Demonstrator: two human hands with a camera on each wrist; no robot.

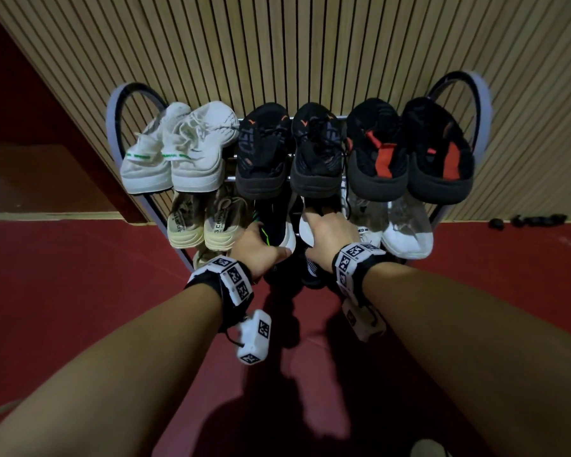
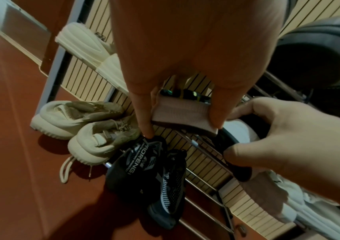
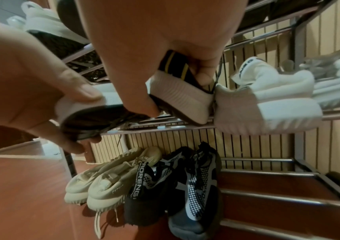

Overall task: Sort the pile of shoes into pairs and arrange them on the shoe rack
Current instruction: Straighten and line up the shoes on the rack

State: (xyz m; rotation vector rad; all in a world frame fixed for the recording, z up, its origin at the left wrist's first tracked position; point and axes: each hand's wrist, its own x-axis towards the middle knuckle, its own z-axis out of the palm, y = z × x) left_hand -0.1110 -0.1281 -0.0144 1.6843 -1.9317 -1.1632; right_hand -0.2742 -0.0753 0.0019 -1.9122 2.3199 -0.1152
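The metal shoe rack (image 1: pixel 116 103) stands against a slatted wall. On its middle shelf sits a pair of black shoes with white soles. My left hand (image 1: pixel 265 243) grips the heel of the left black shoe (image 1: pixel 277 229), which has green marks. My right hand (image 1: pixel 323 225) grips the heel of the right black shoe (image 1: pixel 310 222). In the left wrist view my fingers (image 2: pixel 144 123) pinch the white heel (image 2: pixel 183 116). The right wrist view shows my thumb and fingers curled round the other heel (image 3: pixel 177 92), which rests on the shelf rails.
The top shelf holds a white pair (image 1: pixel 178 150), a black pair (image 1: pixel 290 153) and a black-and-red pair (image 1: pixel 409 153). A beige pair (image 1: pixel 201 225) and a white pair (image 1: pixel 399 232) flank my hands. Lower down sit beige shoes (image 3: pixel 95 181) and black mesh shoes (image 3: pixel 177 186). The floor is red.
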